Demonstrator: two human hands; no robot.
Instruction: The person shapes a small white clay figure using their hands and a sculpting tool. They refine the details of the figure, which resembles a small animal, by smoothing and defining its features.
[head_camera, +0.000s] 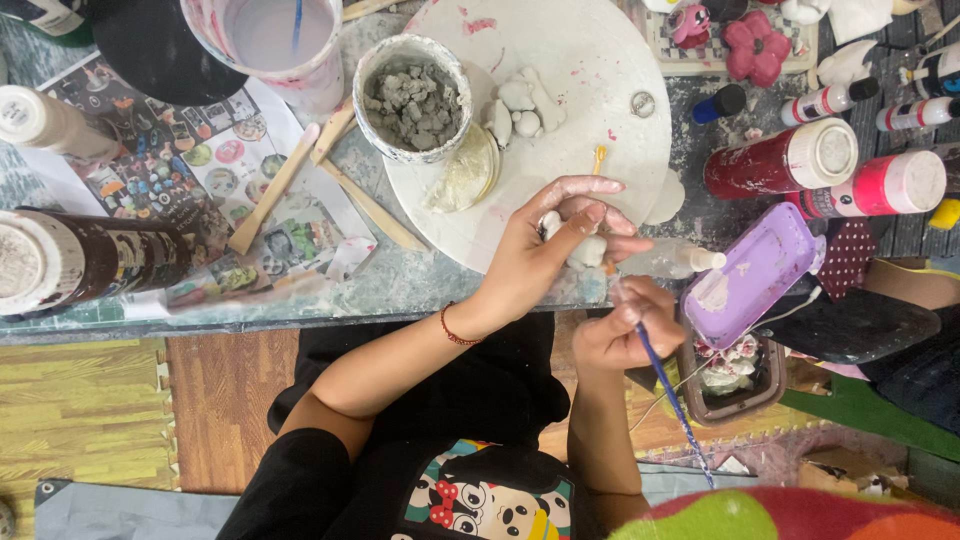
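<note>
My left hand (540, 250), a red string bracelet on its wrist, is closed round a small white clay figure (590, 250) at the near edge of a round white board (580, 60). Just below it, my right hand (625, 330) pinches a thin blue-handled paintbrush (675, 405). The brush's tip points up towards the figure and its handle slants down to the right. Both hands hover over the table's front edge, above my lap.
On the board stand a cup of grey clay lumps (413, 97) and white clay pieces (525, 105). A purple tray (750, 270), a small squeeze bottle (680, 260) and red and pink paint bottles (780, 160) lie right. Wooden sticks (275, 185), a water cup (275, 40) and a brown bottle (80, 260) are left.
</note>
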